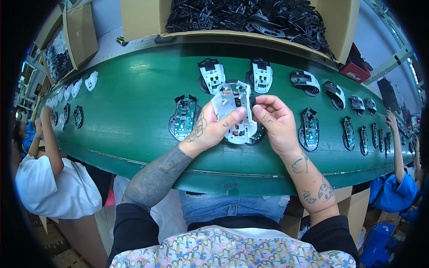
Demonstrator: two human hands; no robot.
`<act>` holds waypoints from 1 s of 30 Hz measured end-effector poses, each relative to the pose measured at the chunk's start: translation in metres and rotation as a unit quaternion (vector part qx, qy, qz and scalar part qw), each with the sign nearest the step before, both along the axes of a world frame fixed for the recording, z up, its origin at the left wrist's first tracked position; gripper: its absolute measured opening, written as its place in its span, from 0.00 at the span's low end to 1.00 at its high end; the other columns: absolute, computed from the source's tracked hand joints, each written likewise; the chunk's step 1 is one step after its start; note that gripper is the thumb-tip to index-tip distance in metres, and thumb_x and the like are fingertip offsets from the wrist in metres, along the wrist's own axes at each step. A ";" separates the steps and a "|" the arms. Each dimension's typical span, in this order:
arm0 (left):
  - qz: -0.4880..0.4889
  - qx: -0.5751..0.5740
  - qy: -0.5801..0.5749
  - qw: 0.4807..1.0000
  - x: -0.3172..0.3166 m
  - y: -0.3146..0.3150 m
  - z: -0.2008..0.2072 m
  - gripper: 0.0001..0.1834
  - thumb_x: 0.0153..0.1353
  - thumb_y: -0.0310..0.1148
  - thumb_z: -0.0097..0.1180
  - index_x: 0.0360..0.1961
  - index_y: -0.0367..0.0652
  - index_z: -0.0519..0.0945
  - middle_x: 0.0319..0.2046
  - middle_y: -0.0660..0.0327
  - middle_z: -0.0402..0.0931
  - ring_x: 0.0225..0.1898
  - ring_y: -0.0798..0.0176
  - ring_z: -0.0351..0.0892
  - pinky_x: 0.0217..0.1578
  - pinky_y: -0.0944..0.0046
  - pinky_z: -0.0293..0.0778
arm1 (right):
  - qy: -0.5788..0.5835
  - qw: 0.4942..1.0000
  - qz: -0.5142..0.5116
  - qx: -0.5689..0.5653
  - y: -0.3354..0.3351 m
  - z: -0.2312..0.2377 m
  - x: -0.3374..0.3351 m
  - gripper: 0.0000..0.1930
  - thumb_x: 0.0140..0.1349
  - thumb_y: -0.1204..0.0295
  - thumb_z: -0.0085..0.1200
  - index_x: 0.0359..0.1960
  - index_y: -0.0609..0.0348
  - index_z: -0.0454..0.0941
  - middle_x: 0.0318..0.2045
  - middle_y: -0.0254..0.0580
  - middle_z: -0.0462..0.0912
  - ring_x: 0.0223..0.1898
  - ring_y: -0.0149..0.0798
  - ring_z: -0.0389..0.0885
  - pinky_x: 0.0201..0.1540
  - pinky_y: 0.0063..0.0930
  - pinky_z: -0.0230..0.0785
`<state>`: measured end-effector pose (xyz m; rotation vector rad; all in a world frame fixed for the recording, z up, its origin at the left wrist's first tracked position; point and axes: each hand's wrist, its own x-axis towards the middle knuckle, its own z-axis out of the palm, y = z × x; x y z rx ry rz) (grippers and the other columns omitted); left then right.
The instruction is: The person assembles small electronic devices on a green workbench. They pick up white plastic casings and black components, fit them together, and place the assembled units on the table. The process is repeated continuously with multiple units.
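My left hand [210, 127] grips a white plastic computer mouse shell [230, 109], its hollow inside turned up and the thumb lying across it. At the shell's right edge, the thumb and fingers of my right hand [278, 120] are pinched together. Something dark shows by those fingertips, too small to name. Under the shell, partly hidden, lies a mouse base [256, 135]. Another mouse base with a green circuit board [184, 118] rests just left of my left hand, and a similar circuit-board base [309, 129] sits to the right of my right hand.
Beyond my hands, two white-and-black mouse shells [212, 75] lie on the green conveyor belt [143, 89]. More shells [305, 82] and bases [348, 132] line the right. A cardboard box [335, 27] of black plastic parts stands behind. Co-workers' arms [51, 138] reach in at both sides.
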<state>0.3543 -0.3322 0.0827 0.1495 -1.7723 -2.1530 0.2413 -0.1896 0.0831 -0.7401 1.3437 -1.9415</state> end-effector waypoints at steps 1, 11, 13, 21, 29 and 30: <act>-0.003 0.011 -0.006 1.000 0.002 -0.001 0.002 0.19 0.64 0.37 0.55 0.52 0.39 0.70 0.40 0.63 0.76 0.39 0.72 0.76 0.39 0.71 0.75 | 0.037 0.999 0.004 0.001 0.000 -0.001 0.001 0.13 0.62 0.73 0.57 0.46 0.64 0.72 0.38 0.37 0.78 0.38 0.25 0.76 0.42 0.18 0.71; 0.056 -0.132 -0.016 0.990 0.002 -0.009 -0.018 0.31 0.59 0.40 0.60 0.58 0.36 0.62 0.50 0.56 0.69 0.49 0.62 0.72 0.48 0.63 0.71 | -0.044 0.991 0.126 -0.002 -0.003 0.007 0.016 0.21 0.69 0.66 0.44 0.60 0.61 0.63 0.47 0.35 0.74 0.45 0.24 0.71 0.47 0.20 0.66; 0.071 -0.033 0.012 0.997 0.000 -0.003 -0.013 0.33 0.58 0.37 0.61 0.59 0.36 0.59 0.51 0.54 0.68 0.50 0.62 0.72 0.49 0.62 0.71 | 0.030 0.998 0.052 -0.007 -0.008 0.005 0.015 0.22 0.68 0.68 0.46 0.61 0.63 0.63 0.49 0.36 0.74 0.43 0.23 0.72 0.46 0.19 0.67; -0.018 0.084 -0.012 0.996 -0.001 -0.004 0.002 0.37 0.51 0.30 0.65 0.61 0.41 0.60 0.53 0.57 0.68 0.55 0.60 0.70 0.58 0.58 0.65 | 0.334 0.936 -0.066 0.088 0.000 0.013 0.005 0.24 0.59 0.60 0.60 0.55 0.55 0.74 0.42 0.39 0.73 0.40 0.31 0.73 0.39 0.23 0.70; -0.028 0.111 -0.016 0.993 0.003 -0.010 -0.001 0.41 0.48 0.27 0.66 0.63 0.40 0.59 0.52 0.58 0.69 0.55 0.61 0.70 0.58 0.58 0.65 | 0.385 0.915 -0.099 0.070 -0.005 0.014 0.010 0.24 0.54 0.57 0.63 0.52 0.53 0.77 0.37 0.42 0.73 0.33 0.35 0.75 0.35 0.26 0.71; -0.033 0.113 -0.015 0.993 0.002 -0.010 -0.001 0.41 0.48 0.27 0.67 0.63 0.40 0.59 0.51 0.58 0.69 0.54 0.61 0.70 0.57 0.59 0.66 | 0.421 0.899 -0.109 0.063 -0.005 0.012 0.010 0.24 0.54 0.57 0.63 0.52 0.53 0.77 0.38 0.42 0.73 0.33 0.35 0.75 0.35 0.26 0.71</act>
